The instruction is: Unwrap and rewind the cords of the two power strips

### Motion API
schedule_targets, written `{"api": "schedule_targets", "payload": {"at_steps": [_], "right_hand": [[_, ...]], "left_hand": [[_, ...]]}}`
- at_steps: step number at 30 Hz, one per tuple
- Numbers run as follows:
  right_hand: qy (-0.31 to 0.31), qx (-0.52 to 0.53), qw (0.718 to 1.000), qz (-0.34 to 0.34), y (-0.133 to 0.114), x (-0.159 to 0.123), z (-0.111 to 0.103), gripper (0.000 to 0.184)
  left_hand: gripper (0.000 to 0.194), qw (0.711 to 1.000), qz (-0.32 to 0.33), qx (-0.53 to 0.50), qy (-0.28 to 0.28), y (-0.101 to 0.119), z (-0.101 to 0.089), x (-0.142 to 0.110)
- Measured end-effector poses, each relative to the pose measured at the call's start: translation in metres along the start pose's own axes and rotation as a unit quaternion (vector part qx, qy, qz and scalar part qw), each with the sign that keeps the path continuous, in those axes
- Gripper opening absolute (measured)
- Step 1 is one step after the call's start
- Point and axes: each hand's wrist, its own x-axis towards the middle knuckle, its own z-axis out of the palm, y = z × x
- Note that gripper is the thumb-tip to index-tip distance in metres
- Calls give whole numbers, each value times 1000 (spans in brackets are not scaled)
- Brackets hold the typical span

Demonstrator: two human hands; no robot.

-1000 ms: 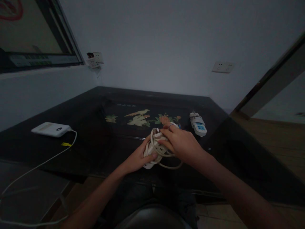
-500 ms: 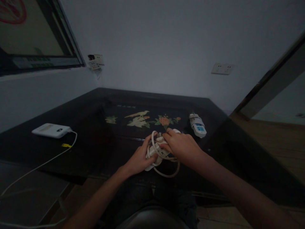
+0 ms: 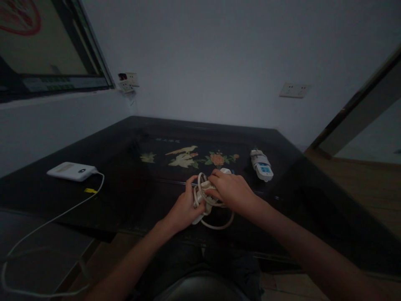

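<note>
A white power strip (image 3: 200,196) with its pale cord (image 3: 216,228) looped around it is held over the near edge of the black table. My left hand (image 3: 184,209) is closed around its lower left part, thumb across the top face. Over the strip's other half, my right hand (image 3: 233,188) is closed, its thumb and fingers pinching the cord near what looks like the plug (image 3: 206,184). One loop of cord hangs below the strip between my hands. My right fingers hide part of the sockets.
A second power strip (image 3: 262,166), wrapped in its cord, lies to the right on the black table (image 3: 125,184). On the left, a white device (image 3: 73,171) has a white cable (image 3: 56,217) with a yellow tag (image 3: 90,190). Wall sockets (image 3: 294,90) are behind the table.
Both hands stay on the power strip and cord. My right hand has shifted slightly left, and the hanging loop sits a little further left. The camera view has shifted slightly.
</note>
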Motion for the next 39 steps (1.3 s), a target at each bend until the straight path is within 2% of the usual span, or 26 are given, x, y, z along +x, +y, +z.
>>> {"api": "schedule_targets", "payload": {"at_steps": [5, 11, 13, 16, 20, 24, 27, 29, 31, 34, 36, 39], "right_hand": [[-27, 23, 999, 7, 3, 6, -3, 26], [41, 50, 998, 22, 7, 13, 7, 27], [70, 82, 994, 29, 9, 15, 15, 25], [118, 146, 981, 52, 13, 17, 26, 25], [147, 184, 970, 58, 15, 21, 36, 25], [137, 204, 969, 27, 18, 30, 36, 27], [145, 249, 957, -4, 27, 32, 32, 29], [201, 300, 932, -11, 36, 27, 32, 29], [283, 364, 887, 12, 46, 18, 38, 28], [363, 455, 805, 112, 58, 1, 60, 30], [347, 515, 766, 168, 59, -6, 79, 39], [243, 636, 715, 159, 48, -6, 101, 55]], "left_hand": [[76, 1000, 8, 29, -6, -1, 1, -1], [84, 993, 34, 105, -49, 5, 0, -4], [86, 994, 36, 97, -44, 4, 1, -5], [95, 999, 36, 26, -18, 1, 1, -3], [104, 995, 21, -90, -21, -6, -1, 1], [97, 977, -11, -208, -35, -15, -4, 6], [87, 967, -47, -247, -38, -22, -7, 7], [82, 965, -57, -255, -28, -25, -9, 6], [79, 963, -67, -260, -10, -27, -12, 5], [79, 956, -97, -275, 23, -28, -16, 5], [81, 950, -103, -289, 51, -27, -18, 6], [83, 946, -94, -295, 92, -24, -21, 10]]}}
